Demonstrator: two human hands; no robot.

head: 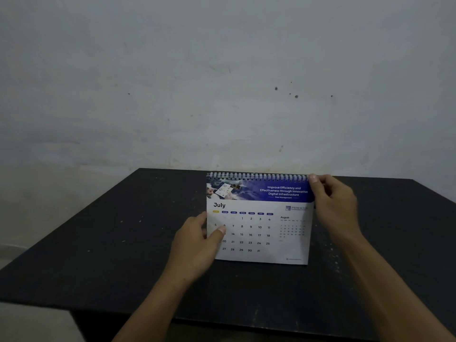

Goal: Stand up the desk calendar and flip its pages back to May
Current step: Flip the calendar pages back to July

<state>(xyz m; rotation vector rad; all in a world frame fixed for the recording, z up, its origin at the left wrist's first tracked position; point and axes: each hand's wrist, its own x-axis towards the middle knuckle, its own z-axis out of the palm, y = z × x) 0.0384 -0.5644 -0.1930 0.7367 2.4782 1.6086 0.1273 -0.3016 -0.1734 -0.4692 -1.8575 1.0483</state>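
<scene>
The desk calendar (259, 218) stands upright on the black table (123, 255), its white spiral binding along the top. The facing page reads July, under a blue banner with white text, with a small August grid at the right. My left hand (197, 245) grips the calendar's left edge, the thumb lying over the dates on the front. My right hand (333, 208) holds the upper right corner by the spiral, fingers behind the page and thumb at the top.
A bare pale wall (222, 82) rises right behind the table's far edge. The table's front edge runs across the bottom of the view, with floor visible at the lower left (29, 324).
</scene>
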